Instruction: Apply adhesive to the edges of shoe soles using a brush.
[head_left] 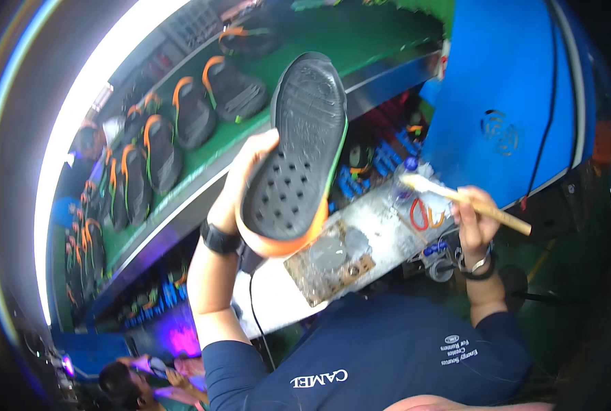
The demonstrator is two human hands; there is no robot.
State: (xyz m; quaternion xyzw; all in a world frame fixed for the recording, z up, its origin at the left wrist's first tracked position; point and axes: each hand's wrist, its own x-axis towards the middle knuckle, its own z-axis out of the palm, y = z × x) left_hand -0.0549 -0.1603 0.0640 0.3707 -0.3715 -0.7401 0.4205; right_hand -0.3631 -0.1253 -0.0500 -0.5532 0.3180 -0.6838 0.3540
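Observation:
My left hand (245, 171) is wrapped round the edge of a shoe sole (293, 137), holding it up with its black hollow face toward me. The sole has an orange heel rim, a green side edge and a pattern of small holes at the heel end. Off to the right, my right hand (475, 219) is closed round the wooden handle of a brush (509, 218). The brush's pale bristles point left, apart from the sole, close to a clear bottle (405, 179) with a blue cap.
A green conveyor belt (360, 51) runs along the left and back, carrying several black soles (194, 113) with orange rims. Before me stands a white worktable (381, 229) with a stained plate (319, 277) and a red loop (419, 214). A blue panel (497, 82) rises at the right.

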